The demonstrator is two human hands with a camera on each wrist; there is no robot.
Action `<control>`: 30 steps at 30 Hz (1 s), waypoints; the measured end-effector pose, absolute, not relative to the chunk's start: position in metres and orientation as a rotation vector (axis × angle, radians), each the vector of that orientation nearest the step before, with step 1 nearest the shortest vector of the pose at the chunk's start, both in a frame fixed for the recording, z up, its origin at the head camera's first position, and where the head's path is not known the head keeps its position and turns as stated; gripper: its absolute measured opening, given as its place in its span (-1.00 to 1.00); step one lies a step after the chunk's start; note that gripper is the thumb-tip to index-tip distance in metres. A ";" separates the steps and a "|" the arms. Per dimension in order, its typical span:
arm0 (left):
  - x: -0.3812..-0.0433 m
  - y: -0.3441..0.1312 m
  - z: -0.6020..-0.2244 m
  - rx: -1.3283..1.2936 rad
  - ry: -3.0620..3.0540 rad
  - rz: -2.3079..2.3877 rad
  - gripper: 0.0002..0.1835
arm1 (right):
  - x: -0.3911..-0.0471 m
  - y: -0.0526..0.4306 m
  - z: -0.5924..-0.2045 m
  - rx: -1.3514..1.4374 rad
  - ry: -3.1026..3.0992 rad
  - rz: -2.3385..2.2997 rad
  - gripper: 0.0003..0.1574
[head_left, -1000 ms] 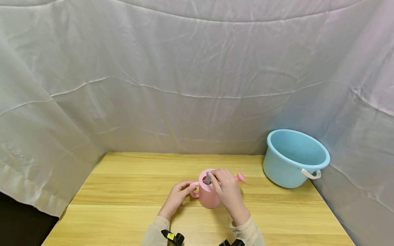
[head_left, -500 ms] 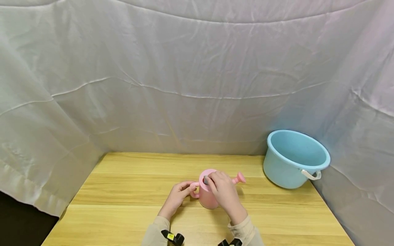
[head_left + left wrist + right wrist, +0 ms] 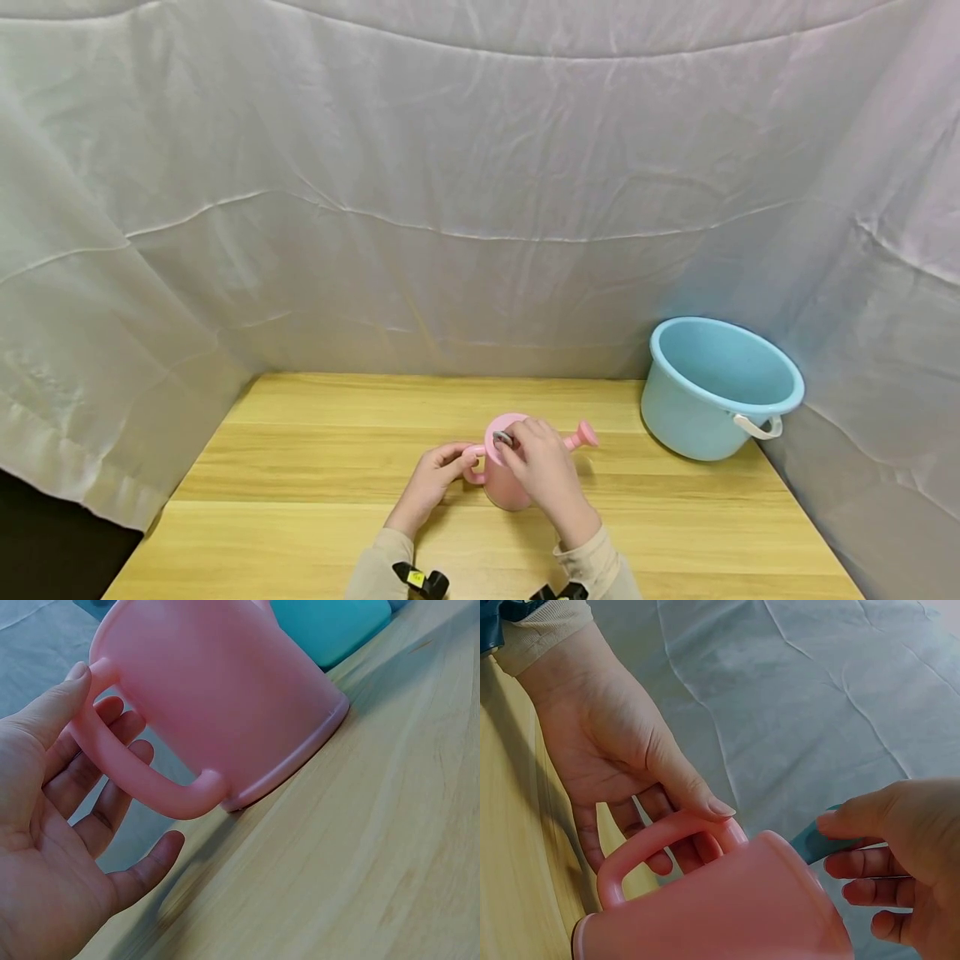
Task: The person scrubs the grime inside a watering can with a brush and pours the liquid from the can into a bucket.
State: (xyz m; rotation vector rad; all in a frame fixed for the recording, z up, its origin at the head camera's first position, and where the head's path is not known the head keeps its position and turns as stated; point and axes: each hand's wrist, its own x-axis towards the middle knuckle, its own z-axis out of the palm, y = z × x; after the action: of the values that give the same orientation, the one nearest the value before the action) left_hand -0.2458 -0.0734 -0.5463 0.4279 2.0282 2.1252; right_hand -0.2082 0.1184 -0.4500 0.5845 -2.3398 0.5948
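Observation:
A pink watering can [image 3: 508, 485] stands upright on the wooden table, its spout and rose pointing right. My left hand [image 3: 435, 477] holds its loop handle [image 3: 131, 776], thumb on the upper part and fingers behind, the little finger loose below. At the open top, my right hand [image 3: 551, 467] pinches a grey tool [image 3: 503, 437] between thumb and fingers. In the right wrist view the tool [image 3: 817, 841] looks like a smooth blue-grey handle going into the can's mouth. Its lower part is hidden inside the can, and I cannot tell its kind.
A light blue bucket [image 3: 693, 417] with a white handle grip [image 3: 757, 426] stands at the table's back right corner. Grey cloth [image 3: 450, 208] hangs behind and on both sides of the wooden table [image 3: 315, 467].
My right hand has lowered slightly toward the can's mouth, and the grey tool has turned and shows less above the rim. The left hand and watering can have stayed in place.

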 end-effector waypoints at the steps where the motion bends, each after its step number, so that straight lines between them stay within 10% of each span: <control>1: -0.246 -0.073 -0.547 0.431 2.026 2.128 -0.64 | -0.208 0.118 -0.450 0.586 -2.336 0.589 -0.75; 30: -0.245 -0.073 -0.545 0.410 2.031 2.120 -0.63 | -0.204 0.107 -0.445 0.494 -2.115 0.927 -0.83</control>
State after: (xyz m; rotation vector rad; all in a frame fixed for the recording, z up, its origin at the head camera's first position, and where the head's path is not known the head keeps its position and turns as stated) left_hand -0.2451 -0.0735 -0.5454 0.4103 2.0314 2.1196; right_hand -0.2038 0.1069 -0.4451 0.4942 -2.1154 0.9265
